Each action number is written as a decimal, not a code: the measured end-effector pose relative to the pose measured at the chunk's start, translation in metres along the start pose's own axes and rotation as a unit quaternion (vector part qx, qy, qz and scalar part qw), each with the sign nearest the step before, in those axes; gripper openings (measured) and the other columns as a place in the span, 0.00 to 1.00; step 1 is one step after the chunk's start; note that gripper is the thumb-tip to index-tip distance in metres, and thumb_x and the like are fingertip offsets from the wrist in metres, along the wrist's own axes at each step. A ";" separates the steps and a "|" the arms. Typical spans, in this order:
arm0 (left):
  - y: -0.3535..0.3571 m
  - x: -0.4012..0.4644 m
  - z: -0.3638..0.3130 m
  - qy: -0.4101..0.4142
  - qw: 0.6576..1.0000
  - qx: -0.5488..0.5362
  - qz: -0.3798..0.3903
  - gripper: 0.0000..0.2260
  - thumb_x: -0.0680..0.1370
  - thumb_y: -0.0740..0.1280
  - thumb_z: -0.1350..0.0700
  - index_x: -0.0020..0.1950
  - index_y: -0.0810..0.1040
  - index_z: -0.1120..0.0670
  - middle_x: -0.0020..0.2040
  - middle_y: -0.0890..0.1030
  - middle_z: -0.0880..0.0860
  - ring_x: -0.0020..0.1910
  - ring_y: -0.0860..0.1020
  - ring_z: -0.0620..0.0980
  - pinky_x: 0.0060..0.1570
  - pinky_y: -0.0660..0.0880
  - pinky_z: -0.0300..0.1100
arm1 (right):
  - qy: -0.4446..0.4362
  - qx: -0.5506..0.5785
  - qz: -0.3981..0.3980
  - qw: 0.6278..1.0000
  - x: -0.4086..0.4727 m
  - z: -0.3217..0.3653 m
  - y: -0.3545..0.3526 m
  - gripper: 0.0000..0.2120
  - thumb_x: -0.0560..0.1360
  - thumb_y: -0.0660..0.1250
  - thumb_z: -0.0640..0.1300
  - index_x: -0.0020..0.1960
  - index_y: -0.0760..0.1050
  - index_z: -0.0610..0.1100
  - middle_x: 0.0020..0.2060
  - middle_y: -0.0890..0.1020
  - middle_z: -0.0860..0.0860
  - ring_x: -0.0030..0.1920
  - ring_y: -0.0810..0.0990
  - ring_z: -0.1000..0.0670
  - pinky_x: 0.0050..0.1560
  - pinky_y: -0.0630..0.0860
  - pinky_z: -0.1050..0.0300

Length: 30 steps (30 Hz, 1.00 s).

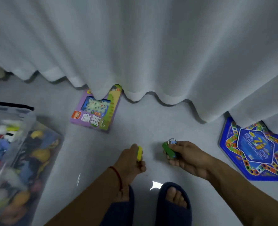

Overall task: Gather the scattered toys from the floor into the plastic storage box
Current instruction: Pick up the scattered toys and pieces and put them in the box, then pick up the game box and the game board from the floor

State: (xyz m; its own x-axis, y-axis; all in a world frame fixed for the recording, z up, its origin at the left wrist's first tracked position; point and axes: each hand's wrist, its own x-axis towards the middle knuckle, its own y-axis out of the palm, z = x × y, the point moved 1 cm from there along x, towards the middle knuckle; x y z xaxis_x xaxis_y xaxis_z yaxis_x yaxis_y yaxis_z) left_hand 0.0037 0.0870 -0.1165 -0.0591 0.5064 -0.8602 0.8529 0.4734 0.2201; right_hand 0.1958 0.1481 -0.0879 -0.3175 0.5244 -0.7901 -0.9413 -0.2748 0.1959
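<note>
Slippered feet (174,204), left hand (131,162) gripping yellow block (139,153) — right hand (188,159) gripping green block (167,150)

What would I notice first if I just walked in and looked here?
Probably the two hands in the middle: the left hand holds a yellow block, and the right hand holds a green block with a metal ring above it. A see-through storage box crammed with toys sits at the left. A purple game box and a blue game board lie on the floor, partly under the white curtain.
</note>
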 end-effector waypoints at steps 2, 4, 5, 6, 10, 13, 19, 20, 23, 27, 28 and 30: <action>-0.021 -0.053 -0.016 0.037 0.998 -0.057 0.007 0.15 0.83 0.58 0.50 0.44 0.73 0.59 0.33 0.68 0.55 0.29 0.68 0.51 0.26 0.68 0.39 | 0.008 -0.028 0.065 0.997 -0.032 0.026 0.041 0.11 0.82 0.61 0.41 0.57 0.76 0.33 0.45 0.78 0.40 0.41 0.82 0.46 0.42 0.81 0.54; -0.053 -0.099 -0.035 0.102 0.993 -0.064 -0.012 0.16 0.83 0.59 0.49 0.50 0.75 0.61 0.35 0.70 0.56 0.31 0.70 0.51 0.26 0.70 0.41 | -0.004 -0.091 0.110 0.990 -0.060 0.061 0.091 0.11 0.82 0.60 0.40 0.58 0.75 0.34 0.45 0.78 0.39 0.41 0.83 0.45 0.41 0.82 0.53; -0.073 -0.119 -0.044 0.134 0.989 -0.062 -0.033 0.16 0.83 0.59 0.48 0.53 0.76 0.62 0.35 0.71 0.56 0.31 0.71 0.51 0.27 0.72 0.42 | -0.013 -0.132 0.128 0.983 -0.073 0.077 0.120 0.11 0.82 0.60 0.39 0.59 0.74 0.35 0.45 0.78 0.39 0.40 0.82 0.45 0.40 0.82 0.54; -0.096 -0.138 -0.053 0.164 0.983 -0.066 -0.055 0.17 0.83 0.59 0.49 0.55 0.76 0.62 0.36 0.71 0.56 0.32 0.72 0.51 0.27 0.73 0.43 | -0.023 -0.172 0.154 0.973 -0.086 0.092 0.150 0.11 0.82 0.59 0.38 0.60 0.74 0.35 0.46 0.78 0.39 0.39 0.82 0.46 0.39 0.82 0.54; -0.184 -0.209 -0.090 0.274 0.944 -0.073 -0.171 0.15 0.83 0.60 0.50 0.57 0.76 0.62 0.44 0.78 0.58 0.36 0.77 0.51 0.30 0.77 0.43 | -0.060 -0.289 0.249 0.922 -0.123 0.126 0.277 0.06 0.82 0.60 0.36 0.55 0.74 0.35 0.45 0.79 0.39 0.41 0.82 0.45 0.37 0.83 0.58; -0.240 -0.249 -0.105 0.329 0.900 -0.056 -0.280 0.14 0.83 0.59 0.56 0.54 0.76 0.68 0.37 0.80 0.56 0.32 0.79 0.49 0.35 0.80 0.42 | -0.090 -0.292 0.270 0.913 -0.134 0.123 0.374 0.04 0.80 0.62 0.34 0.52 0.73 0.33 0.45 0.79 0.39 0.40 0.83 0.45 0.41 0.84 0.55; -0.316 -0.252 -0.109 0.252 0.901 0.039 -0.350 0.05 0.79 0.62 0.58 0.53 0.72 0.58 0.50 0.76 0.60 0.44 0.77 0.58 0.45 0.79 0.51 | -0.138 -0.392 0.202 0.887 -0.094 0.096 0.459 0.12 0.76 0.66 0.40 0.56 0.74 0.34 0.50 0.79 0.38 0.43 0.83 0.40 0.49 0.83 0.41; -0.317 -0.243 -0.106 0.257 0.890 0.103 -0.362 0.05 0.78 0.63 0.58 0.52 0.72 0.57 0.50 0.76 0.59 0.46 0.77 0.58 0.48 0.78 0.53 | -0.156 -0.419 0.168 0.879 -0.079 0.095 0.449 0.12 0.77 0.65 0.42 0.55 0.75 0.35 0.49 0.79 0.40 0.42 0.83 0.40 0.48 0.83 0.41; -0.298 -0.205 -0.096 0.305 0.845 0.291 -0.330 0.13 0.74 0.63 0.52 0.55 0.75 0.56 0.49 0.76 0.54 0.51 0.76 0.58 0.52 0.72 0.45 | -0.218 -0.577 0.022 0.787 -0.025 0.098 0.390 0.14 0.77 0.64 0.44 0.55 0.77 0.34 0.48 0.81 0.39 0.45 0.82 0.39 0.44 0.82 0.48; -0.275 -0.150 -0.097 0.339 0.729 0.504 -0.317 0.27 0.69 0.63 0.44 0.67 0.67 0.48 0.60 0.74 0.54 0.60 0.72 0.57 0.60 0.72 0.56 | -0.190 -0.752 -0.102 0.623 0.046 0.079 0.299 0.16 0.75 0.66 0.46 0.61 0.74 0.40 0.56 0.80 0.42 0.55 0.79 0.40 0.52 0.76 0.52; -0.275 -0.139 -0.099 0.323 0.679 0.571 -0.330 0.33 0.70 0.63 0.42 0.74 0.59 0.47 0.67 0.69 0.56 0.67 0.67 0.60 0.65 0.68 0.59 | -0.178 -0.762 -0.101 0.614 0.063 0.070 0.285 0.18 0.76 0.65 0.49 0.63 0.73 0.41 0.58 0.79 0.42 0.57 0.78 0.40 0.55 0.76 0.51; -0.285 -0.115 -0.099 0.307 0.628 0.628 -0.343 0.39 0.72 0.62 0.40 0.78 0.46 0.44 0.74 0.62 0.56 0.74 0.59 0.63 0.68 0.63 0.62 | -0.182 -0.763 -0.094 0.614 0.096 0.054 0.270 0.21 0.77 0.64 0.53 0.65 0.71 0.44 0.60 0.78 0.42 0.58 0.78 0.41 0.56 0.76 0.50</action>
State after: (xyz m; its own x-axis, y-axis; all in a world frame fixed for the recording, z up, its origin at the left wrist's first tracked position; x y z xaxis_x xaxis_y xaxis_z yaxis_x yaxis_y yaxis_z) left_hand -0.2839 -0.0349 -0.0351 -0.4963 0.8583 -0.1303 0.2314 -0.0139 -0.9728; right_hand -0.0948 0.1678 -0.0795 -0.4862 0.7307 -0.4793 0.1484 -0.4715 -0.8693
